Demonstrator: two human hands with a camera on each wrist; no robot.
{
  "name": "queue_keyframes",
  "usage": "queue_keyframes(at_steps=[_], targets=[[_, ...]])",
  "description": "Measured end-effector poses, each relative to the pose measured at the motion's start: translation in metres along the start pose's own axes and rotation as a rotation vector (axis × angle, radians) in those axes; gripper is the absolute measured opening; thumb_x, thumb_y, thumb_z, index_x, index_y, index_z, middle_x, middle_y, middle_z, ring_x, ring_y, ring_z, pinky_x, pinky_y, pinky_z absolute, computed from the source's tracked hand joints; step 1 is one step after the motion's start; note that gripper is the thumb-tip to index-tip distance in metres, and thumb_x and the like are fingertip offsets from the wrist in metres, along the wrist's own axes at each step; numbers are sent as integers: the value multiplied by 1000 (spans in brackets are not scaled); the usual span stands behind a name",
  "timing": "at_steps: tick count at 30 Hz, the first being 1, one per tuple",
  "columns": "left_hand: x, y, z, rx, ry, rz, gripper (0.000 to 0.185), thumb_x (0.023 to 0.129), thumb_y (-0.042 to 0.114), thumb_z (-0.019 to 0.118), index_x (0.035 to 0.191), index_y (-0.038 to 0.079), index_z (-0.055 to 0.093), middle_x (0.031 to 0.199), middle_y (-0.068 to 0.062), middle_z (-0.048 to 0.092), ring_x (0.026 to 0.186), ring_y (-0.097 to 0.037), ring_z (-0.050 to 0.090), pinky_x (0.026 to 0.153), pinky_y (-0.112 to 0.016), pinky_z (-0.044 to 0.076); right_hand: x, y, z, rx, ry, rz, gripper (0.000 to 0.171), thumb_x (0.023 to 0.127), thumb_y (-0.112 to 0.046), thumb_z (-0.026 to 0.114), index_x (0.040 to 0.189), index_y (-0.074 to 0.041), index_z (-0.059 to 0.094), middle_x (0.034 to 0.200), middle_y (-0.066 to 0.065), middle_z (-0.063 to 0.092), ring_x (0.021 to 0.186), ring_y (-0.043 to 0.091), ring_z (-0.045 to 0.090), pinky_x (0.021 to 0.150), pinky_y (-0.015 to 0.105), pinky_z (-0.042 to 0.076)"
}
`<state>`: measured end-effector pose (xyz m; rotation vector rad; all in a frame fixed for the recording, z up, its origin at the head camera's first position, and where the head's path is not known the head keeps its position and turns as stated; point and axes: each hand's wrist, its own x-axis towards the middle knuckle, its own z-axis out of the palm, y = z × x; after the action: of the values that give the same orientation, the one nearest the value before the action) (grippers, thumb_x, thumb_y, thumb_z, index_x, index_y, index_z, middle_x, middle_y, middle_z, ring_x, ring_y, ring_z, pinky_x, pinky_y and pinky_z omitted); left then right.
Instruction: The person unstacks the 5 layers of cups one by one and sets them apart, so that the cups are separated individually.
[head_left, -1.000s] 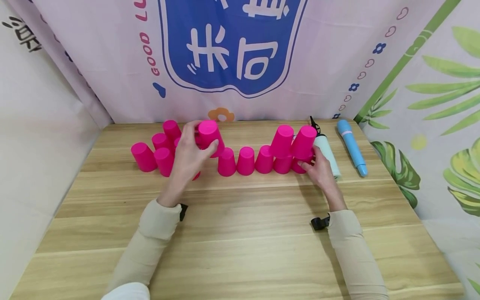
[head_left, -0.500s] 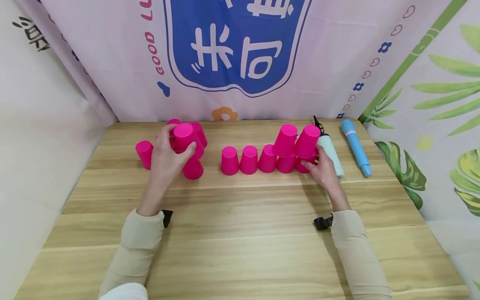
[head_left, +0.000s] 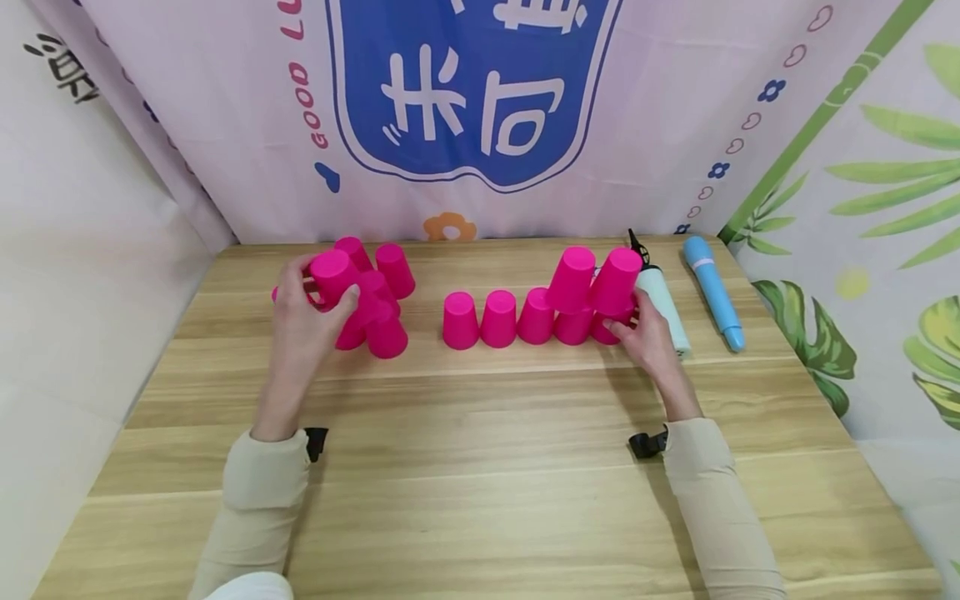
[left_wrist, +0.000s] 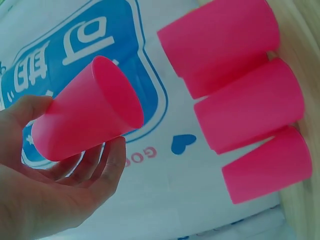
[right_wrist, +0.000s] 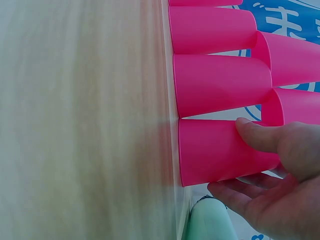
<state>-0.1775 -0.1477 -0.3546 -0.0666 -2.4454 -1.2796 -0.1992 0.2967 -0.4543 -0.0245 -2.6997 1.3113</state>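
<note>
In my left hand point(head_left: 296, 342) is an upside-down pink cup point(left_wrist: 87, 110), gripped between thumb and fingers. It is raised clear of the several pink cups point(head_left: 387, 337) standing at the left, some of them partly hidden behind the hand. My right hand point(head_left: 651, 337) holds the rightmost pink cup point(right_wrist: 220, 150) of a row, thumb on one side and fingers on the other. Several upside-down cups point(head_left: 498, 321) make up this row. Two more, an upper-left cup point(head_left: 572, 279) and an upper-right cup point(head_left: 616, 279), stand on its right end.
Close behind the right hand lies a pale green cylinder point(head_left: 663, 312) with a black top. Farther right is a light blue tube-shaped object point(head_left: 712, 292). A printed curtain point(head_left: 247, 167) hangs at the back edge of the wooden table point(head_left: 480, 492).
My left hand has carried its cup leftward, away from the row's left end to above the left group. My right hand has stayed at the rightmost cup. The view has shifted slightly.
</note>
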Motion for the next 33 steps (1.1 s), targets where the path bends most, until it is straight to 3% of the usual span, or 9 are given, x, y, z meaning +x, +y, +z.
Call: queue_keyframes(at_steps=[7,13,20,33], targets=[[-3,-12,-13,2,22,-120,64,90,24,64,141,2,32,132,-16,44,116,-29,46,95,-42,45,0,-2,-1,4,-3,6,64,91,-5,63,144,3,30,135,28,47,123,42,48,101,49,43],[-4,-26,-27,71,46,-194,65,90,28,61,141,2,31,131,-16,43,112,-29,46,84,-33,45,-1,-3,-2,9,-3,2,65,91,-4,63,145,3,28,136,28,46,124,42,47,101,50,42],[-2,-44,-39,153,-37,-269,67,92,27,59,142,-2,25,136,-24,37,117,-40,45,94,-52,45,-1,-2,-2,4,-9,7,65,91,-5,62,146,3,27,137,28,45,124,43,46,101,51,42],[7,-85,-29,181,-152,-335,66,89,13,60,138,-12,22,133,-33,35,122,-48,39,101,-56,40,-2,-4,-2,0,-10,5,66,91,-5,62,146,3,27,137,28,45,124,43,47,101,51,42]])
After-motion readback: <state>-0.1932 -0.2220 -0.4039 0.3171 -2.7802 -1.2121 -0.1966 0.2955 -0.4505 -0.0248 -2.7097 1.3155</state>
